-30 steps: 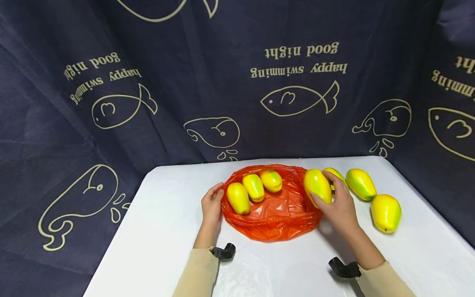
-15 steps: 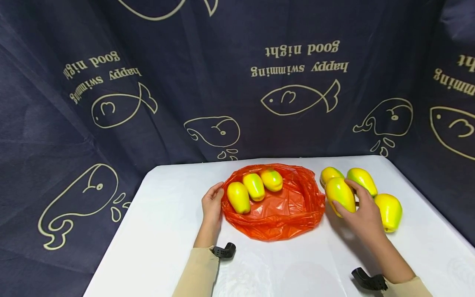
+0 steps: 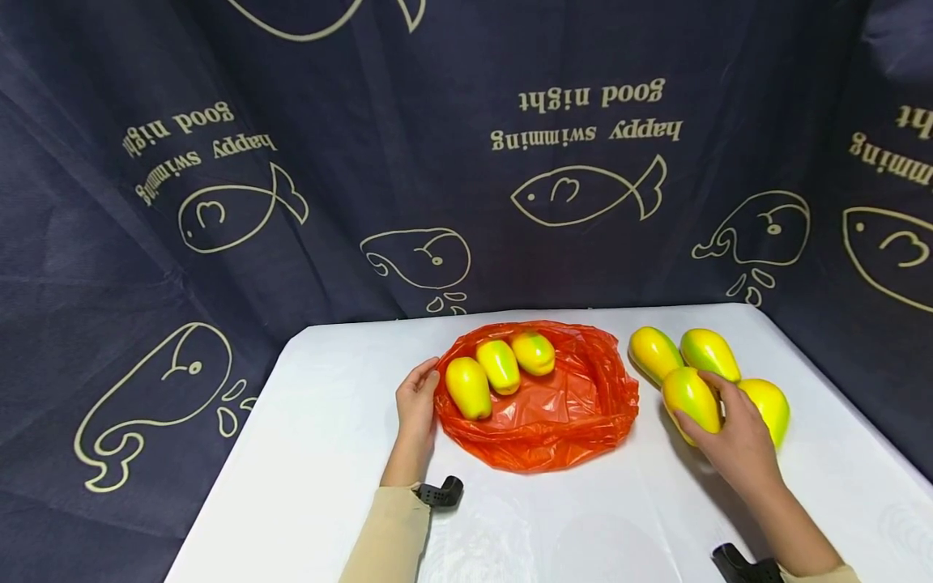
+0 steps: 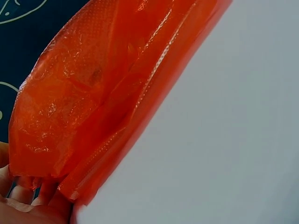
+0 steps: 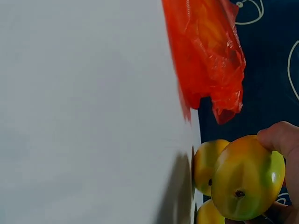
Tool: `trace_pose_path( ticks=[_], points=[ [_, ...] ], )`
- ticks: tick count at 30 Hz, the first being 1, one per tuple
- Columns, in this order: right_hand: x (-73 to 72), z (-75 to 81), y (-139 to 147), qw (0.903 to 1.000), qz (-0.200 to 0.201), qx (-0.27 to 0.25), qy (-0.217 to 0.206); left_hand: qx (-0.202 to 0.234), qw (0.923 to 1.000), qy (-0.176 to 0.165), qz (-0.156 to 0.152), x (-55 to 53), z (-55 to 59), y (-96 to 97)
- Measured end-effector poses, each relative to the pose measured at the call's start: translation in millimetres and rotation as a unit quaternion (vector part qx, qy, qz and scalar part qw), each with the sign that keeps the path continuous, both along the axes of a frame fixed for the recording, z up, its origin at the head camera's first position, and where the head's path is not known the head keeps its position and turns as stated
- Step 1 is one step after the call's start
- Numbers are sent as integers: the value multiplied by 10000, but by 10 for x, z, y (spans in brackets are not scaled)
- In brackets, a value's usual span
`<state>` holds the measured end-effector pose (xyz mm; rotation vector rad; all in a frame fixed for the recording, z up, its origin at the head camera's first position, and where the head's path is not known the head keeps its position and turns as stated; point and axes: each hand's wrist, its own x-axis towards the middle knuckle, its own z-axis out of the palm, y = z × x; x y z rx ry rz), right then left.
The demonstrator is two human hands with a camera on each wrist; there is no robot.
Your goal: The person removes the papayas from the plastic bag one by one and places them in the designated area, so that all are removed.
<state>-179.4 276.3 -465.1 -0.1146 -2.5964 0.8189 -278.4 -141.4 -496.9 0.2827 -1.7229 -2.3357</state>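
Clasping a yellow fruit (image 3: 690, 401) — right hand (image 3: 739, 445), forearm (image 3: 798, 522) slanting leftward.

I get a bright head view, highlights glinting on the yellow fruit (image 3: 468, 389); both wrist feeds look dimmer, the right showing a soft shadow on the tabletop (image 5: 93, 112).

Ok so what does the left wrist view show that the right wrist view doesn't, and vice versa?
Only the left wrist view shows the left hand, at the edge of the red bag. Only the right wrist view shows the right hand, its held yellow-green fruit, and parts of two more uncovered fruits. Both share the red bag, white table and dark cloth with pale line drawings.
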Motion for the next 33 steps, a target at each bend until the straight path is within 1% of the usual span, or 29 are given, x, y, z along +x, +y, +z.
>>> trace_pose_path(
  ticks=[3,10,15,18,22,30,33],
  points=[
    [9,-40,30,9999,-13,66,-93,-26,10000,-7,-5,5,3,-6],
    [22,-83,102,9997,-48,230,3,-101,9999,-36,-22,8,29,-2],
    [22,-96,128,9990,-26,372,-230,-55,10000,-17,-6,7,27,1],
    [17,-111,136,9984,13,457,-335,59,10000,40,-3,11,21,6],
    [4,-131,144,9983,34,503,-293,28,10000,76,18,16,21,8],
    [-3,-144,171,9985,-2,499,-240,63,10000,-32,-4,16,37,6],
    [5,-149,169,9988,-17,469,-134,35,10000,-36,-9,17,38,6]
  ],
)
